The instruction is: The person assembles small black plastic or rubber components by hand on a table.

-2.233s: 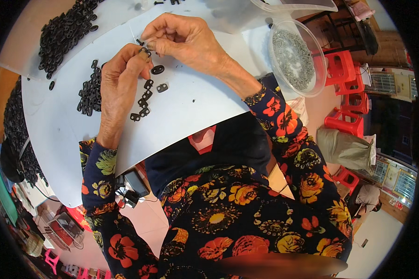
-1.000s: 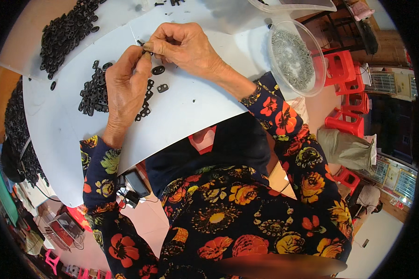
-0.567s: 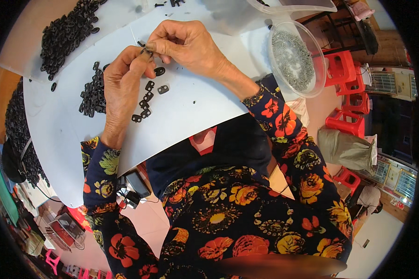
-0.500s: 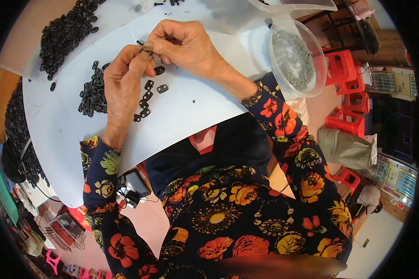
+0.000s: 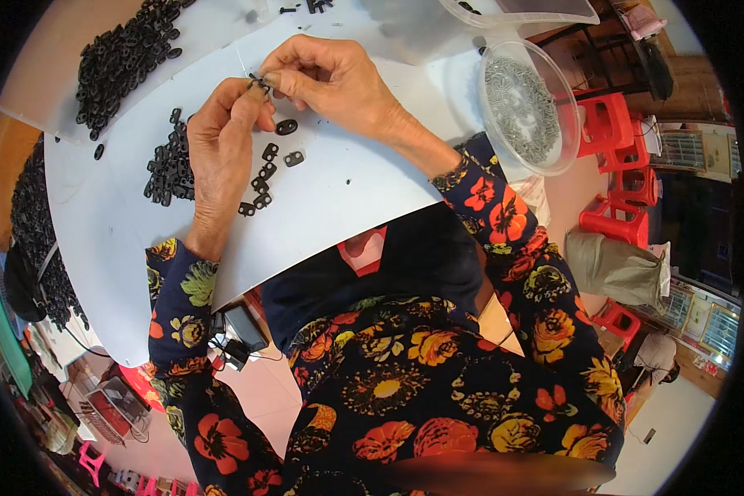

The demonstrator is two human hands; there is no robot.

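Observation:
My left hand (image 5: 227,132) pinches a small black plastic cord-lock piece (image 5: 257,81) between thumb and fingers, above the white table. Meeting it from the right, my right hand (image 5: 326,83) has thumb and forefinger closed at that same piece; fingertips cover most of it. Just below the fingers lies a black oval piece with two holes (image 5: 286,126). A short line of black two-hole pieces (image 5: 264,171) runs beside my left wrist, with a single one (image 5: 293,158) to its right. Partly behind my left hand is a small heap of black pieces (image 5: 170,169).
A large pile of black oval pieces (image 5: 128,62) occupies a translucent tray at far left. At far right stands a clear round tub (image 5: 572,124) of small metal springs (image 5: 521,103). Beyond it is another clear container (image 5: 537,15). Red stools (image 5: 603,124) stand right of the table.
Both hands stay together at nearly the same spot. Finger positions shift slightly around the small black piece, and a bit more of it shows. The whole view has shifted a little.

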